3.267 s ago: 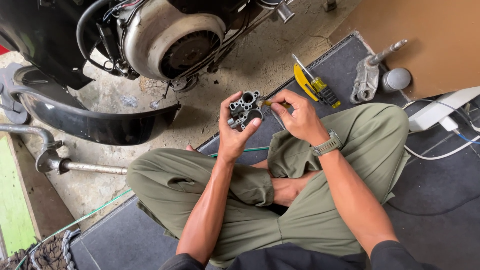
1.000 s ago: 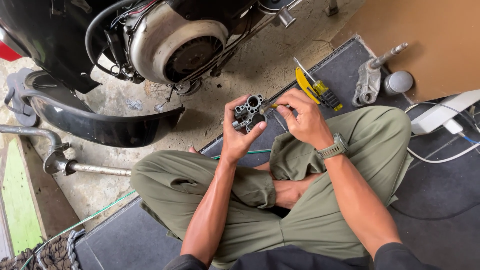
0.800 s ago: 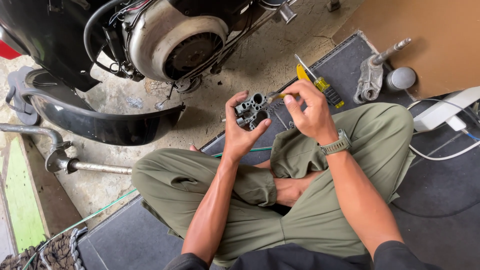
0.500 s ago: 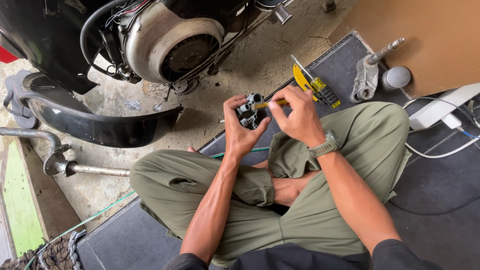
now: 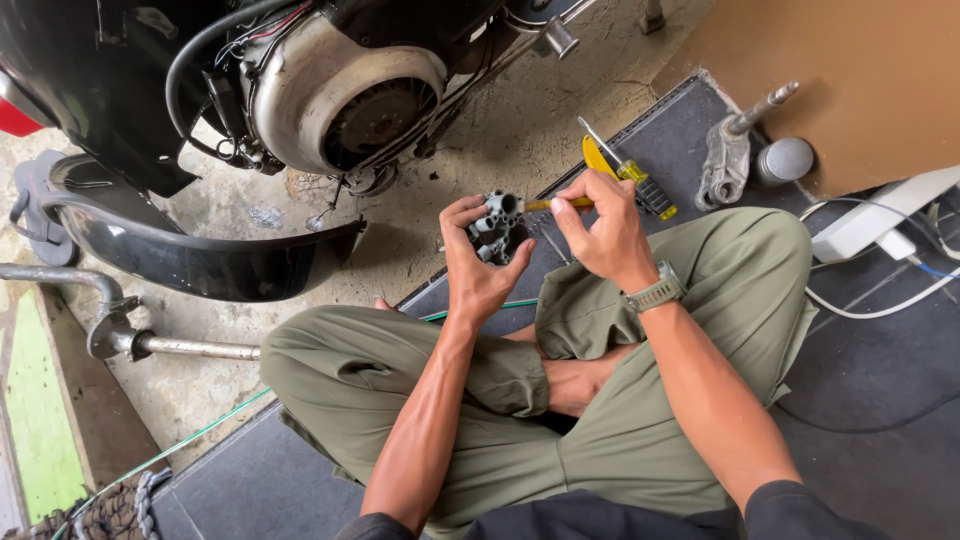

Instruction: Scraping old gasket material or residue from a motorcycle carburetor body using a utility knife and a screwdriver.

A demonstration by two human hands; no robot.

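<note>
A stained concrete floor (image 5: 500,150) and a dark rubber mat (image 5: 880,470) fill the frame, with a scooter engine (image 5: 340,100) at the upper left. Just above centre, a small grey metal part (image 5: 494,226) is gripped in the left hand (image 5: 478,262), fingers curled closed around it. A thin yellow-handled tool (image 5: 556,203) is pinched in the closed right hand (image 5: 602,228), its tip touching the part. Another yellow screwdriver (image 5: 632,176) lies on the mat just beyond.
</note>
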